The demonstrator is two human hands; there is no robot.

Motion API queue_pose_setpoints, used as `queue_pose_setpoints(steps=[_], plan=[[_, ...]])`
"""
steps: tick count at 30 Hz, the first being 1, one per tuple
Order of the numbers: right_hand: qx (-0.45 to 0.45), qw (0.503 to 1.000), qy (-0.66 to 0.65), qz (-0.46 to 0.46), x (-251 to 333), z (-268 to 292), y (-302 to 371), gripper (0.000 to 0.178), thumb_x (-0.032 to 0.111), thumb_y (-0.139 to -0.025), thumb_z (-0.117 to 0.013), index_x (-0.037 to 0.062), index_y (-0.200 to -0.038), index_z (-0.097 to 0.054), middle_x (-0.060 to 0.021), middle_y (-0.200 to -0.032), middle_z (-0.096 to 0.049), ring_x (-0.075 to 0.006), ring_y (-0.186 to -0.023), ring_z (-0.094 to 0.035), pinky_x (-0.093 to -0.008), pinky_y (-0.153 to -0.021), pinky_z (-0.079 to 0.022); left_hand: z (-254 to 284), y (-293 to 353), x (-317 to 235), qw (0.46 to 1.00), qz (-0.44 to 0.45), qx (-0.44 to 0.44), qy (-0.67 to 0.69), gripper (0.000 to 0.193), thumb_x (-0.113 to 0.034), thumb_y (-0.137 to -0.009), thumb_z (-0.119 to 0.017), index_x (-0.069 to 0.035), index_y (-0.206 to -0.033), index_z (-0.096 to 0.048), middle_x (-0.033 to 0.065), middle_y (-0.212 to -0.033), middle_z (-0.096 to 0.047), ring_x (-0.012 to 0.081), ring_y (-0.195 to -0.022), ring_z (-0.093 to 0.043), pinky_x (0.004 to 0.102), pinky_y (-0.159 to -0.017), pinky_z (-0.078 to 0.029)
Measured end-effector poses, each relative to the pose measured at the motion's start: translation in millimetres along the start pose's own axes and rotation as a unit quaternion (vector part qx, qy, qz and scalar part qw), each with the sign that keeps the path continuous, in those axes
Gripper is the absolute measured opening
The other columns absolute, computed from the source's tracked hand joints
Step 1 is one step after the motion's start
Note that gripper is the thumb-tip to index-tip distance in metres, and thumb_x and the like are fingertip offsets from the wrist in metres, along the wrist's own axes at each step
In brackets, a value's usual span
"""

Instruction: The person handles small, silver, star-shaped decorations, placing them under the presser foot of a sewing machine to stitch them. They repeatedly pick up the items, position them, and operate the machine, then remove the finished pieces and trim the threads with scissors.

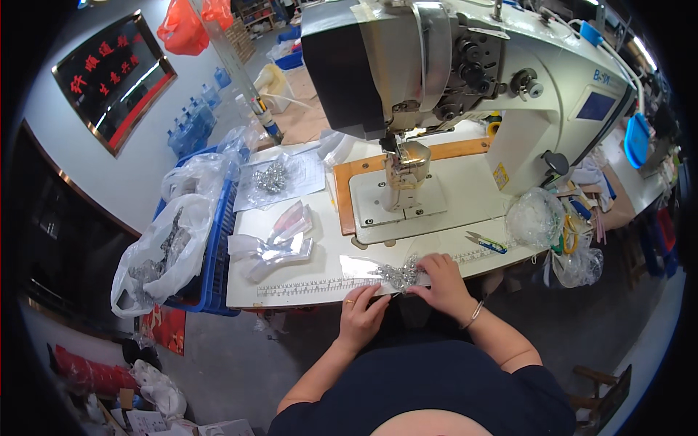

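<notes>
A sparkling silver rhinestone ornament (395, 275) lies near the table's front edge, against a piece of clear plastic (356, 267). My right hand (445, 285) pinches its right end between thumb and fingers. Just left of the ornament, my left hand (360, 318) rests at the table edge with its fingers bent together; what they grip, if anything, is hidden. A printed ruler strip (313, 286) runs along the edge beneath the work. Beyond my hands stands a white post-bed sewing machine (560, 109), its needle area (396, 149) above the narrow post.
Shiny clear and white strips (280, 247) lie left on the table. Behind them, more rhinestone pieces (270, 178) sit on a sheet. A blue crate (218, 251) with plastic bags stands at the left edge. Thread snips (487, 243) and a clear bag (536, 216) are at right.
</notes>
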State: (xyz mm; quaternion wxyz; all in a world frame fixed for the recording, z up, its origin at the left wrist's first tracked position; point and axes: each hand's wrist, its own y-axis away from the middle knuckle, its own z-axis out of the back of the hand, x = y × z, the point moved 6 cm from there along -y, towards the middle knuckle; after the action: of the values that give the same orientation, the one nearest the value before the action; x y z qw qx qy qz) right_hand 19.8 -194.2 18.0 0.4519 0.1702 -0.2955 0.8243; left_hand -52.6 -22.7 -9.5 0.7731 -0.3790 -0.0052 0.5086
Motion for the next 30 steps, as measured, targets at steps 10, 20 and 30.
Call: queue_pose_setpoints(steps=[10, 20, 30], plan=[[-0.067, 0.994, 0.060, 0.067, 20.2, -1.3, 34.5, 0.048, 0.020, -0.065, -0.075, 0.0062, -0.106, -0.056, -0.0058, -0.102, -0.054, -0.0255, -0.096, -0.050, -0.0375, -0.081, -0.038, -69.5, 64.5, 1.2, 0.452, 0.507, 0.063, 0.731, 0.023, -0.015, -0.093, -0.050, -0.001, -0.111, -0.051, 0.0110, -0.115, -0.055, 0.0230, -0.106, -0.055, 0.0341, -0.089, -0.045], [0.241, 0.713, -0.619, -0.225, -16.8, -55.9, 97.4, 0.052, 0.034, -0.077, -0.071, 0.0009, -0.114, -0.055, -0.0088, -0.109, -0.060, -0.0195, -0.101, -0.057, -0.0273, -0.085, -0.045, -50.0, 18.4, -16.6, 0.555, 0.267, -0.012, 0.788, 0.003, 0.001, -0.088, -0.054, -0.001, -0.089, -0.054, 0.0066, -0.095, -0.053, 0.0186, -0.099, -0.056, 0.0346, -0.087, -0.048], [-0.013, 0.736, -0.654, -0.173, -7.5, -11.5, 16.2, 0.029, -0.004, -0.080, -0.064, -0.0003, -0.107, -0.057, -0.0060, -0.094, -0.063, -0.0125, -0.088, -0.060, -0.0250, -0.082, -0.048, -21.4, -19.0, -8.9, 0.449, 0.196, 0.105, 0.866, 0.037, 0.001, -0.083, -0.058, -0.001, -0.118, -0.048, 0.0144, -0.127, -0.046, 0.0253, -0.124, -0.041, 0.0465, -0.104, -0.033]])
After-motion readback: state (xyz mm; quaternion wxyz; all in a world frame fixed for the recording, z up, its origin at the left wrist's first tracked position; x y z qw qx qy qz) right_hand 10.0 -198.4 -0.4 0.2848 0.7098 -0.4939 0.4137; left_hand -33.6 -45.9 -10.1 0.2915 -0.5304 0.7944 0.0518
